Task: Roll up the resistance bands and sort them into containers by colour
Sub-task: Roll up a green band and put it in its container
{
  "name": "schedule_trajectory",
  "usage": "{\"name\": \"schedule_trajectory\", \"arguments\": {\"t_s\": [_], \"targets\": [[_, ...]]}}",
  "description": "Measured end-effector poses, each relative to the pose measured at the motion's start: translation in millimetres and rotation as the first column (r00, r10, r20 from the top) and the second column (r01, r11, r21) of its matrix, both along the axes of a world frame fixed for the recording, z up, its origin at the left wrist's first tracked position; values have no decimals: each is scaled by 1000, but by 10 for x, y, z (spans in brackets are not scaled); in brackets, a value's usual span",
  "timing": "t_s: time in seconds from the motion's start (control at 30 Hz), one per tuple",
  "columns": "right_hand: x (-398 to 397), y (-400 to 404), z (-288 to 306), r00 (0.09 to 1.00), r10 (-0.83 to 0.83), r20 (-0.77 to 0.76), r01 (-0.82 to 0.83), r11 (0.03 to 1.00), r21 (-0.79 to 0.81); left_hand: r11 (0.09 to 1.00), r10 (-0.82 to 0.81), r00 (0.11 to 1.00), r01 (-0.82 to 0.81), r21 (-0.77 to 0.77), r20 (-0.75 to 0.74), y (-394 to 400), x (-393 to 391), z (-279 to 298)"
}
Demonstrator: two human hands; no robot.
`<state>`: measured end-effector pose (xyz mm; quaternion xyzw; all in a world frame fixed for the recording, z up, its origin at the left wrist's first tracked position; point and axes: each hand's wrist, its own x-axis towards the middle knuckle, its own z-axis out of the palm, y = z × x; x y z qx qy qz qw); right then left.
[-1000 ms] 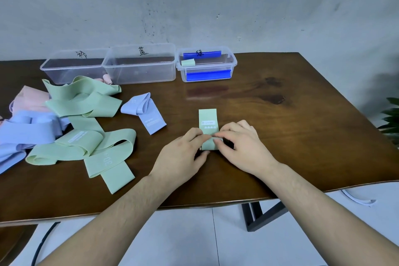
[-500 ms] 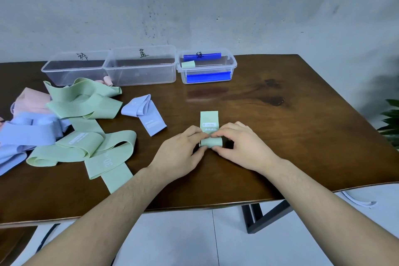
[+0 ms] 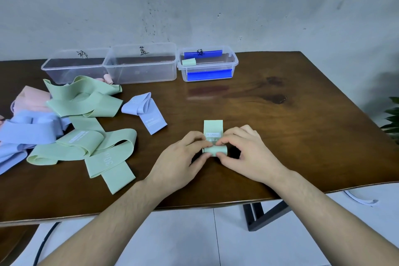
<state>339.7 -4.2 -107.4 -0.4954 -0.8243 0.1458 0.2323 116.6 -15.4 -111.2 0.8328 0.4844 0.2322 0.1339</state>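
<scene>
A green resistance band (image 3: 213, 128) lies on the wooden table (image 3: 302, 136), its near end wound into a small roll. My left hand (image 3: 179, 162) pinches the roll's left side and my right hand (image 3: 246, 153) pinches its right side. The unrolled tail points away from me. Three clear containers stand at the back: left container (image 3: 71, 67), middle container (image 3: 140, 65), and right container (image 3: 208, 63), which holds a rolled green band (image 3: 189, 62). Loose green bands (image 3: 86, 101), a blue band (image 3: 149, 112), more blue bands (image 3: 28, 127) and pink bands (image 3: 30, 97) lie at the left.
The right container has blue clip handles. A small pink roll (image 3: 108, 77) sits between the left and middle containers. The table's front edge runs close under my wrists. A plant (image 3: 391, 119) shows at the far right, and a dark cable (image 3: 43, 242) lies on the floor.
Both hands have wound the green band further away from me; the roll has grown thicker and the flat tail is shorter.
</scene>
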Motion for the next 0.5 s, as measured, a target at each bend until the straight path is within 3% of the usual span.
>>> {"name": "schedule_trajectory", "arguments": {"t_s": [0.17, 0.5], "targets": [[-29, 23, -16, 998, -17, -59, 15, 999, -34, 1000, 7, 1000, -7, -19, -8, 16, -3, 10], [-29, 34, 24, 999, 22, -31, -22, 999, 25, 998, 61, 998, -61, -4, 0, 126, 34, -10]]}}
